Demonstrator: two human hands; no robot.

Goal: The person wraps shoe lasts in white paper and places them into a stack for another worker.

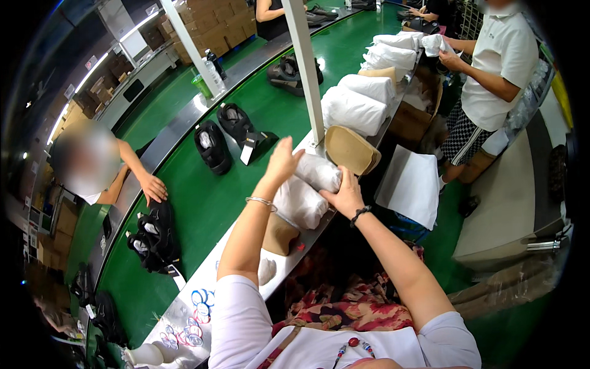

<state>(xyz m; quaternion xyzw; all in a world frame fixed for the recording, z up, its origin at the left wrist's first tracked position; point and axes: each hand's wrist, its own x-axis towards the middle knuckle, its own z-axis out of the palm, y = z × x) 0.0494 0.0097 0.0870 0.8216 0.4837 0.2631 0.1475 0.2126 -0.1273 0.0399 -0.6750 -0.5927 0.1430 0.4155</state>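
Observation:
A white paper-wrapped bundle (pixel 316 172) lies on the metal ledge in front of me; what is inside it is hidden. Its near right end is gripped by my right hand (pixel 346 195), thumb below and fingers over the edge. My left hand (pixel 283 163) is raised at the bundle's left end, fingers stretched out and thumb apart. A second white paper bundle (pixel 299 204) rests against the first on the near side. Closer to me sits a brown cardboard insert (pixel 279 235). A stack of brown moulded inserts (pixel 350 150) stands just beyond the bundles.
Black shoes with tags (pixel 212 146) lie on the green conveyor (pixel 190 203). A white post (pixel 305 74) rises beyond my hands. More white bundles (pixel 353 111) line the ledge. Round stickers (pixel 201 301) lie near left. A co-worker (pixel 498 55) stands right; another reaches toward shoes at left.

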